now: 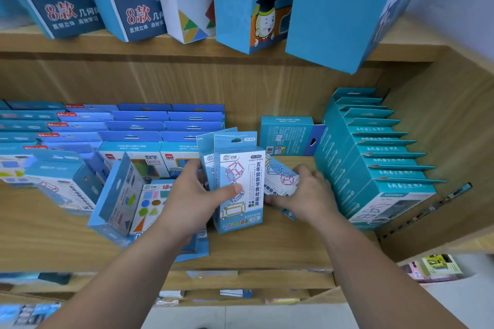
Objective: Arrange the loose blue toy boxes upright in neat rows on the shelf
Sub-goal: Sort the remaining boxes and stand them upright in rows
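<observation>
On the shelf (267, 248), left hand (189, 197) clasps the upright box (243, 168) by its sides (likely light, stiff card); right hand (304, 195) grips the tilted box (280, 176).

Top-shelf boxes (240, 8) are cut off above; loose left boxes (64, 184) are blurred
</observation>
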